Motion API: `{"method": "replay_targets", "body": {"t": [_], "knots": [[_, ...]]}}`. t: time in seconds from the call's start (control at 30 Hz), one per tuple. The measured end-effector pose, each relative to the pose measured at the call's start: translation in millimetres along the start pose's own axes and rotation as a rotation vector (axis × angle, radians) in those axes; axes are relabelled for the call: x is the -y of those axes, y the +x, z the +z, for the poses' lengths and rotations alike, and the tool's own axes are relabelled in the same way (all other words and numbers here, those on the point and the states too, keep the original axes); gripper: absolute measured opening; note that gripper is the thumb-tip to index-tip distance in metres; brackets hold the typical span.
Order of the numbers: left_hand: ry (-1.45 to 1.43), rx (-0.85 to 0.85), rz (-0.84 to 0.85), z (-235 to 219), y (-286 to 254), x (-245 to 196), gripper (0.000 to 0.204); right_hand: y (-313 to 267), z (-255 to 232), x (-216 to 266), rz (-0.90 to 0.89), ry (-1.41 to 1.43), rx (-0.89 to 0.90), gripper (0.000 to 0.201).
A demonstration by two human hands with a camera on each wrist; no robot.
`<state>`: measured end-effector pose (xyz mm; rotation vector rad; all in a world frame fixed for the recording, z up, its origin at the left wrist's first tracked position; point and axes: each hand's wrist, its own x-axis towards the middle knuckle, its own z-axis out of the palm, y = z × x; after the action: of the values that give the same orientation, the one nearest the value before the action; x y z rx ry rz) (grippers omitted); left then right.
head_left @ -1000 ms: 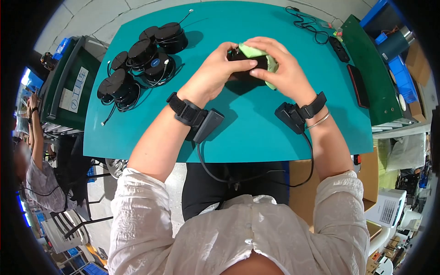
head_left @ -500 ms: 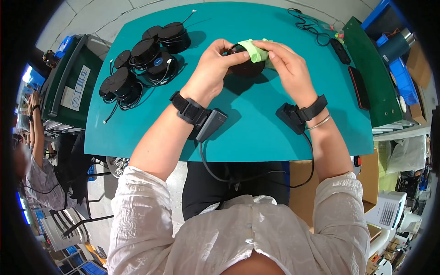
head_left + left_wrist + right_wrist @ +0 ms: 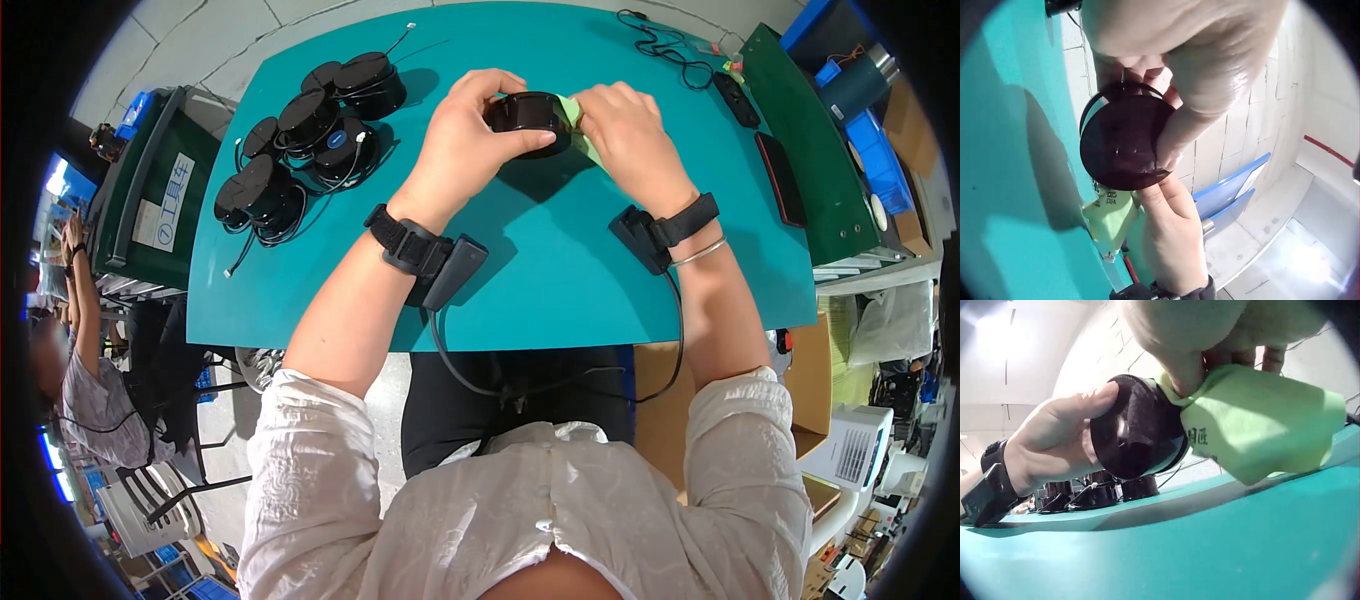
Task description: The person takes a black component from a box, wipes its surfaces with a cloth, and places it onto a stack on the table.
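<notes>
Held above the teal table, a round, glossy black device is gripped by the left hand, thumb on its near side and fingers behind. The right hand pinches a light green cloth against the device's right side. Dark printed characters show on the cloth in the right wrist view, where it hangs from the right thumb and fingers. In the left wrist view the device's flat dark face is visible, with the cloth below it. The right fingertips are partly hidden.
Several black round devices with cables stand at the table's back left. A black cable, a power strip and a dark red-edged flat object lie along the right side. A green cabinet borders the table's right edge.
The cloth has moved from over the device's top to its right side. The right hand has turned, its fingers now bunched on the cloth; the left hand has kept hold of the device, whose side now shows.
</notes>
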<state>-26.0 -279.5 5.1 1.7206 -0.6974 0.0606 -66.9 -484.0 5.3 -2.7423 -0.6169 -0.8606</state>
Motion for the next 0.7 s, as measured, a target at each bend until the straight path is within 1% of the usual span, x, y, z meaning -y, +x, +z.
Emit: {"method": "replay_targets", "body": {"t": [0.03,0.07,0.1,0.13,0.2,0.27,0.3,0.33,0.37,0.4,0.43,0.47,0.5,0.53,0.57,0.6,0.67,0.7], "knots": [[0.000,-0.002,0.001,-1.0,0.3,0.7,0.038,1.0,-0.6,-2.4,-0.011,-0.028,-0.037,0.011],[-0.131,-0.025,-0.059,-2.8,1.1,2.5,0.036,1.0,-0.4,-7.0,-0.012,-0.028,-0.037,0.011],[-0.263,-0.047,-0.118,-4.9,2.2,4.1,0.034,0.1,0.2,-14.2,0.028,-0.087,-0.046,0.011],[-0.264,-0.047,-0.117,-8.8,3.3,4.8,0.034,-1.1,0.9,-21.7,0.068,-0.146,-0.055,0.011],[-0.401,-0.112,-0.157,-17.1,6.0,5.5,0.031,-2.6,0.8,-31.0,0.094,-0.165,-0.063,0.012],[-0.408,-0.118,-0.155,-18.6,6.8,9.8,0.028,-1.1,-0.3,-34.0,0.136,-0.149,0.002,0.014],[-0.439,-0.116,-0.233,-19.1,6.5,10.4,0.026,-0.4,1.3,-38.1,0.131,-0.150,0.002,0.014],[-0.469,-0.114,-0.312,-19.7,6.1,11.3,0.023,-0.4,5.0,-43.9,0.178,-0.012,-0.013,0.014],[-0.471,-0.116,-0.311,-21.1,5.6,12.7,0.023,-1.3,8.5,-49.9,0.226,0.126,-0.027,0.016],[-0.589,-0.141,-0.390,-23.2,5.4,14.3,0.022,-3.0,10.6,-56.5,0.224,0.126,-0.026,0.016],[-0.707,-0.165,-0.469,-24.9,5.7,15.3,0.021,-4.8,12.0,-63.3,0.440,0.431,-0.134,0.017],[-0.707,-0.167,-0.468,-25.8,6.9,15.9,0.021,-6.8,13.8,-69.6,0.652,0.738,-0.242,0.020],[-0.867,-0.219,-0.499,-25.9,8.2,16.4,0.023,-6.2,10.4,-67.9,0.623,0.834,-0.407,0.023],[-1.029,-0.271,-0.528,-25.0,9.1,16.6,0.025,-4.4,6.8,-67.1,0.643,0.901,-0.534,0.022],[-1.103,-0.315,-0.519,-22.3,9.2,17.9,0.030,-3.4,4.2,-65.2,0.614,0.844,-0.587,0.022],[-1.106,-0.317,-0.517,-19.2,8.3,19.6,0.030,-1.1,0.2,-57.8,0.584,0.786,-0.640,0.021],[-1.236,-0.215,-0.509,-11.8,4.0,22.6,0.031,3.2,-1.4,-42.3,0.380,0.584,-0.569,0.019],[-1.184,-0.163,-0.518,-7.3,1.1,16.4,0.030,5.2,2.0,-31.6,0.285,0.586,-0.523,0.017]]}}
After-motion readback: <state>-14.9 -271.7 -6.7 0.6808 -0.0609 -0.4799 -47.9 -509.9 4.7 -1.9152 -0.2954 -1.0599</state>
